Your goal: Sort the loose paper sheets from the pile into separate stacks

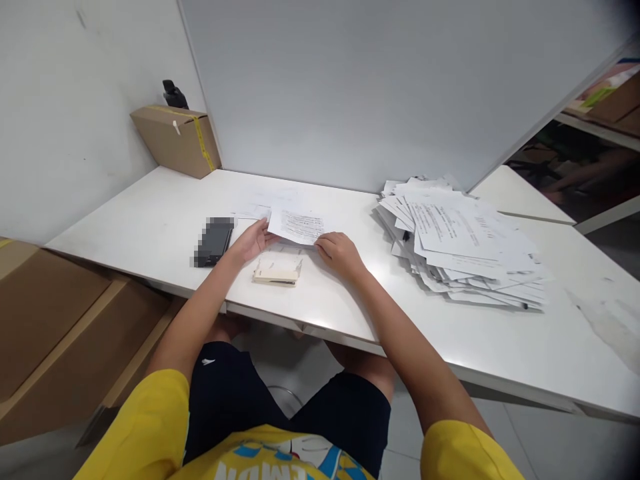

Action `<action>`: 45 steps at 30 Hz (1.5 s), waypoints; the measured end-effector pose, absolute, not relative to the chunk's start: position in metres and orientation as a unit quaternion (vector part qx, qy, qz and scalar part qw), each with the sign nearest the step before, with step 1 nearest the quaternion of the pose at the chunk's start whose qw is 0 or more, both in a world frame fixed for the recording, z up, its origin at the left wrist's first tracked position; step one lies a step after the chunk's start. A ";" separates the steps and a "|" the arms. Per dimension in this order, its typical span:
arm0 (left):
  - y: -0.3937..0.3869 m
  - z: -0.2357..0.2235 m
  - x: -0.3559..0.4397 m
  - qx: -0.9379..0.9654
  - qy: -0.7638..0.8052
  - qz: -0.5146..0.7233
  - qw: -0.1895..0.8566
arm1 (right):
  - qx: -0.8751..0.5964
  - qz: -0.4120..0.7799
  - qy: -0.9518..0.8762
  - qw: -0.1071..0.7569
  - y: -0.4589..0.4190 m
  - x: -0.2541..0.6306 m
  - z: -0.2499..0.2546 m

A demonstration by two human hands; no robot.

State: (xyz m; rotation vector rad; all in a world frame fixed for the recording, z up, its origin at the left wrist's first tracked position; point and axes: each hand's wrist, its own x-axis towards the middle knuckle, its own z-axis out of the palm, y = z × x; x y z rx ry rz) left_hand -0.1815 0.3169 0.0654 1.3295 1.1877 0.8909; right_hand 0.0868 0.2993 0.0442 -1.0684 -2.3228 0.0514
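Observation:
Between my two hands a printed sheet of paper (299, 225) is held slightly above the white table. My left hand (254, 241) grips its left edge, thumb on top and fingers beneath. At the lower right corner, my right hand (341, 253) pinches the sheet with curled fingers. Just below the paper lies a small cream-coloured block (276, 275), perhaps a stack or box, with a pale top; its exact kind is unclear. Behind the held sheet, other paper (265, 199) rests flat on the table. A dark, partly pixelated phone-like device (216, 241) lies left of my left hand.
A tall, uneven pile of printed papers (460, 240) covers part of the white table (345, 317) at right. At the back left stands a taped cardboard box (175, 137), with a black object (175, 95) behind it. Larger cardboard boxes (60, 320) sit left below the table edge.

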 end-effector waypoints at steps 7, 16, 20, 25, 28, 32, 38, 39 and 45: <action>0.318 0.055 -0.183 0.476 0.439 0.451 0.614 | -0.469 0.066 -0.822 0.316 0.308 0.095 0.035; 0.318 0.055 -0.182 0.510 0.500 0.456 0.530 | -0.460 0.167 -0.836 0.248 0.311 0.098 0.033; 0.317 0.055 -0.181 0.509 0.480 0.471 0.537 | -0.452 0.221 -0.853 0.138 0.306 0.094 0.036; 0.314 0.056 -0.178 0.514 0.440 0.461 0.574 | -0.466 0.230 -0.846 0.122 0.307 0.099 0.037; 0.313 0.056 -0.177 0.500 0.441 0.453 0.592 | -0.462 0.229 -0.847 0.127 0.307 0.100 0.037; 0.312 0.060 -0.177 0.477 0.452 0.453 0.602 | -0.460 0.230 -0.847 0.135 0.306 0.099 0.038; 0.309 0.065 -0.176 0.469 0.423 0.462 0.623 | -0.460 0.220 -0.850 0.135 0.305 0.098 0.039; 0.310 0.064 -0.175 0.467 0.418 0.463 0.627 | -0.461 0.219 -0.850 0.134 0.305 0.098 0.039; 0.311 0.057 -0.173 0.465 0.391 0.463 0.645 | -0.462 0.209 -0.852 0.128 0.304 0.098 0.037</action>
